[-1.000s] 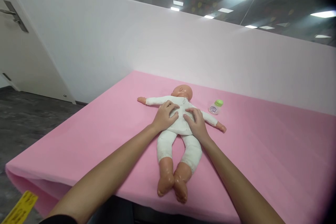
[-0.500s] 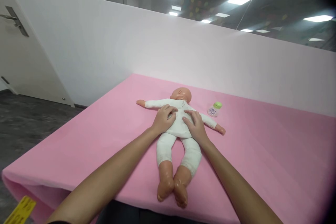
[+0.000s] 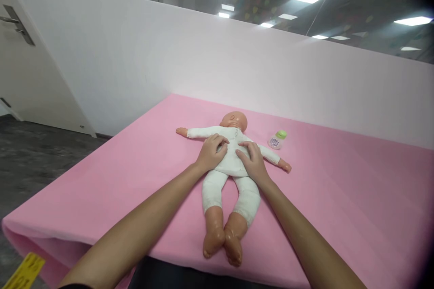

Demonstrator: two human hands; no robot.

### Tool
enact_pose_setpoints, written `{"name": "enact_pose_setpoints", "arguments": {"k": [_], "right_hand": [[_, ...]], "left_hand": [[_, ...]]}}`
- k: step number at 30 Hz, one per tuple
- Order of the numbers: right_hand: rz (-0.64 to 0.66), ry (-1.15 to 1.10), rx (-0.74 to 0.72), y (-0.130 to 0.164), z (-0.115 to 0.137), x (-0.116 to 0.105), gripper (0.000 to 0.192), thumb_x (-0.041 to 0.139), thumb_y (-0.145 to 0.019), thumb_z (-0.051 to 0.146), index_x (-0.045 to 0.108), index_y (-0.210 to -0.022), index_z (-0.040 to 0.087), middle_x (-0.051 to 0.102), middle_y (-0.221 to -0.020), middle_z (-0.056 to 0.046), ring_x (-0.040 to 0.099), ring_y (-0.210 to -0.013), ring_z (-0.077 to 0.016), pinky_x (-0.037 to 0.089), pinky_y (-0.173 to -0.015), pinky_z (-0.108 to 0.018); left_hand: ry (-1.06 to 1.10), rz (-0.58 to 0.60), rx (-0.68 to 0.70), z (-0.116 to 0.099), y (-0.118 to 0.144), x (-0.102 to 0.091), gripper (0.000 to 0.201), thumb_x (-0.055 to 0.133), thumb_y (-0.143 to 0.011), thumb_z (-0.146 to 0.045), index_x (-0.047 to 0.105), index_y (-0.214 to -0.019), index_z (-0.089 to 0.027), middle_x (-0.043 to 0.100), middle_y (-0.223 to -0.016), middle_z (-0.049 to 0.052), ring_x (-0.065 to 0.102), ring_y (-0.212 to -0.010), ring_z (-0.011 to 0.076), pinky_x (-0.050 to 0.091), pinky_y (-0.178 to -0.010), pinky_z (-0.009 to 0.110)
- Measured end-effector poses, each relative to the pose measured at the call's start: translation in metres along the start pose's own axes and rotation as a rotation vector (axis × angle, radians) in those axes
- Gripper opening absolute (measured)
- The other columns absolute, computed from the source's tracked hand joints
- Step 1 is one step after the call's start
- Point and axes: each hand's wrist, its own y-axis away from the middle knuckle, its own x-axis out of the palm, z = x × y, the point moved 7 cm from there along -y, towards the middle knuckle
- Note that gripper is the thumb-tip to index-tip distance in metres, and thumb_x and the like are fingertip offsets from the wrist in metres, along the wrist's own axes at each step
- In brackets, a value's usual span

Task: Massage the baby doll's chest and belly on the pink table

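A baby doll (image 3: 233, 167) with a white cloth body lies stretched out on a pink-covered table, arms spread wide. Its plastic head is at the far end, turned so that an ear shows, and its bare feet point toward me. My left hand (image 3: 212, 152) rests on the left side of the doll's torso, fingers bent and thumb a little apart. On the torso's other side lies my right hand (image 3: 252, 159), its thumb spread from its curved fingers. Both hands touch the cloth without gripping it. A small clear bottle (image 3: 275, 141) with a green cap stands beyond the doll's right-hand arm.
Pink cloth (image 3: 135, 180) covers the table and hangs over its near edge. Behind it runs a white wall (image 3: 237, 63) with a dark mirror-like panel above, showing ceiling lights. A door (image 3: 34, 67) is at the left, and a yellow tag (image 3: 25, 271) shows at bottom left.
The view has shifted very slightly. Both hands keep their places on the doll's torso, and the doll and the bottle have not moved.
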Motion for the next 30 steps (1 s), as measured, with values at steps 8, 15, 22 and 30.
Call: {"name": "enact_pose_setpoints", "arguments": {"k": [8, 15, 22, 30], "right_hand": [[-0.009, 0.003, 0.011, -0.001, -0.0034, 0.0009, 0.027, 0.064, -0.091, 0.041, 0.062, -0.114, 0.026, 0.064, -0.12, -0.007, 0.054, -0.122, -0.0307, 0.04, -0.11, -0.052], [-0.002, 0.011, -0.015, -0.0018, -0.0015, 0.001, 0.019, 0.064, -0.092, 0.04, 0.063, -0.104, 0.026, 0.065, -0.111, -0.006, 0.056, -0.114, -0.0305, 0.041, -0.107, -0.051], [-0.001, 0.018, -0.015, -0.0014, -0.0019, 0.0013, 0.022, 0.064, -0.092, 0.04, 0.064, -0.11, 0.026, 0.066, -0.116, -0.007, 0.056, -0.119, -0.0301, 0.04, -0.109, -0.05], [-0.007, 0.015, -0.004, -0.0013, -0.0033, 0.0016, 0.023, 0.064, -0.092, 0.04, 0.064, -0.11, 0.026, 0.066, -0.118, -0.007, 0.056, -0.12, -0.031, 0.041, -0.11, -0.053]], "left_hand": [[0.007, 0.0, 0.0, 0.0023, -0.0007, 0.0002, 0.011, 0.053, -0.093, -0.018, 0.063, -0.089, -0.021, 0.064, -0.092, 0.003, 0.059, -0.092, 0.0208, 0.046, -0.088, 0.038], [0.014, -0.012, 0.017, 0.0027, -0.0017, 0.0008, 0.015, 0.054, -0.094, -0.019, 0.057, -0.079, -0.02, 0.06, -0.086, 0.002, 0.057, -0.086, 0.0196, 0.045, -0.084, 0.036], [0.016, -0.014, 0.008, 0.0013, -0.0003, -0.0001, 0.013, 0.052, -0.09, -0.014, 0.063, -0.092, -0.021, 0.064, -0.091, 0.003, 0.058, -0.09, 0.0202, 0.046, -0.087, 0.037], [0.013, -0.014, 0.012, 0.0021, -0.0008, -0.0003, 0.012, 0.054, -0.092, -0.017, 0.059, -0.081, -0.02, 0.061, -0.087, 0.002, 0.057, -0.087, 0.0193, 0.045, -0.084, 0.036]]}}
